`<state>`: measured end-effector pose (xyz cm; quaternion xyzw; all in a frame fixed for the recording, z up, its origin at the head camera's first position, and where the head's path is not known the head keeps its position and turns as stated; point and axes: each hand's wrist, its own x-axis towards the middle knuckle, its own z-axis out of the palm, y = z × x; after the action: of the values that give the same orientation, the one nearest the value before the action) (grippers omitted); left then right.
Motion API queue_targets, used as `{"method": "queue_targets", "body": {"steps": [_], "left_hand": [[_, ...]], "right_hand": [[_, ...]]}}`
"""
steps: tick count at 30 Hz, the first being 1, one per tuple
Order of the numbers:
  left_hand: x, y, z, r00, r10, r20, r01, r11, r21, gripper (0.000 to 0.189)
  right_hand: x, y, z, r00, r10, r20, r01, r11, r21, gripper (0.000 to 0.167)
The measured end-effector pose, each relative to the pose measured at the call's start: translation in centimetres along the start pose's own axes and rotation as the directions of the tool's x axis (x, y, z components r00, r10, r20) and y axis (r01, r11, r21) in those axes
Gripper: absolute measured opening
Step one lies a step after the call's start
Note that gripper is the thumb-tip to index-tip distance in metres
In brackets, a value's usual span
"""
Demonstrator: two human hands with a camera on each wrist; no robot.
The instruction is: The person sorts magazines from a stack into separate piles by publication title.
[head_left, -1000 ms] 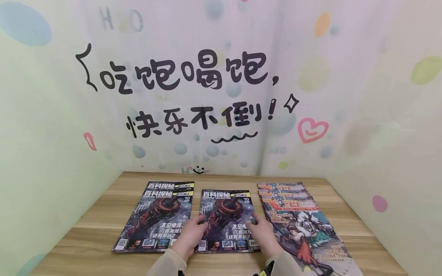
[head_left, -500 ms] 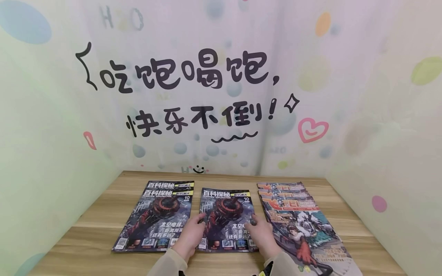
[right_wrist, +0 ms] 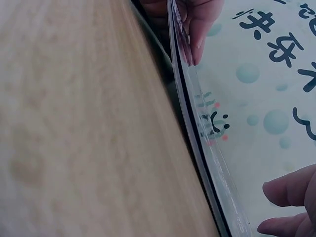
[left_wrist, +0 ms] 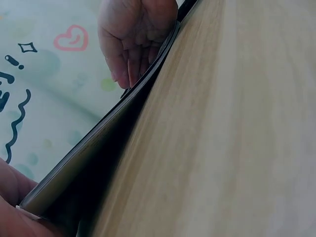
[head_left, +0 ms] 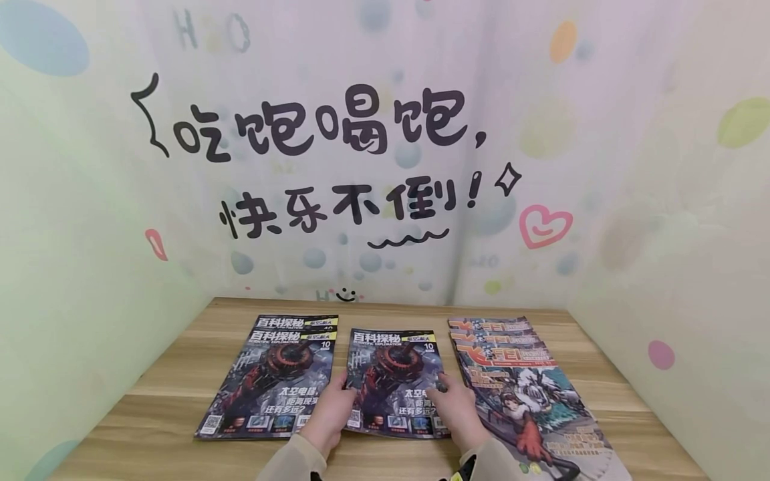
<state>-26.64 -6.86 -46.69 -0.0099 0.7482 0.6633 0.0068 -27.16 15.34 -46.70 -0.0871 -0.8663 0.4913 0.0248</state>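
A dark magazine (head_left: 391, 374) with a red ringed machine on its cover lies in the middle of the wooden table. My left hand (head_left: 331, 411) pinches its left edge, thumb on the cover and fingers underneath. In the left wrist view the magazine (left_wrist: 89, 153) is tilted, with a dark gap between it and the tabletop. By the right edge is my right hand (head_left: 460, 411), its thumb over the cover in the head view. The right wrist view shows that hand's thumb and finger (right_wrist: 289, 190) spread apart, not closed on the magazine.
On the left, magazines (head_left: 271, 381) of the same cover overlap, one showing behind the other. Several comic-style magazines (head_left: 529, 401) overlap on the right, close to my right hand. A printed curtain wall (head_left: 385, 267) stands behind the table (head_left: 150, 401), with pale walls at both sides.
My left hand has shifted slightly left, its fingers slipping under the magazine's edge. The lower left corner of that magazine has risen a little. The right hand and both side piles look the same.
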Motion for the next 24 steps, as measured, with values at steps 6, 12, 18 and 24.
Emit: {"method": "queue_targets", "body": {"steps": [6, 12, 18, 24], "left_hand": [[0.07, -0.1, 0.08, 1.0, -0.014, 0.008, 0.015, 0.999, -0.033, 0.058], [0.06, -0.15, 0.37, 0.999, -0.039, 0.006, 0.04, 0.998, -0.045, 0.066], [0.21, -0.52, 0.48, 0.999, -0.044, 0.025, 0.047, 0.993, -0.11, 0.071], [0.33, -0.69, 0.25, 0.996, -0.06, 0.06, 0.072, 0.976, -0.205, 0.068]], "right_hand": [[-0.01, -0.04, 0.02, 1.0, 0.025, 0.01, -0.025, 0.999, 0.035, 0.055], [-0.02, -0.02, 0.03, 1.0, 0.025, 0.011, -0.025, 0.999, 0.048, 0.055], [0.08, -0.1, -0.01, 0.999, 0.049, 0.02, -0.05, 0.996, 0.074, 0.055], [0.3, -0.13, -0.11, 0.997, 0.074, 0.016, -0.075, 0.99, 0.119, 0.053]]}}
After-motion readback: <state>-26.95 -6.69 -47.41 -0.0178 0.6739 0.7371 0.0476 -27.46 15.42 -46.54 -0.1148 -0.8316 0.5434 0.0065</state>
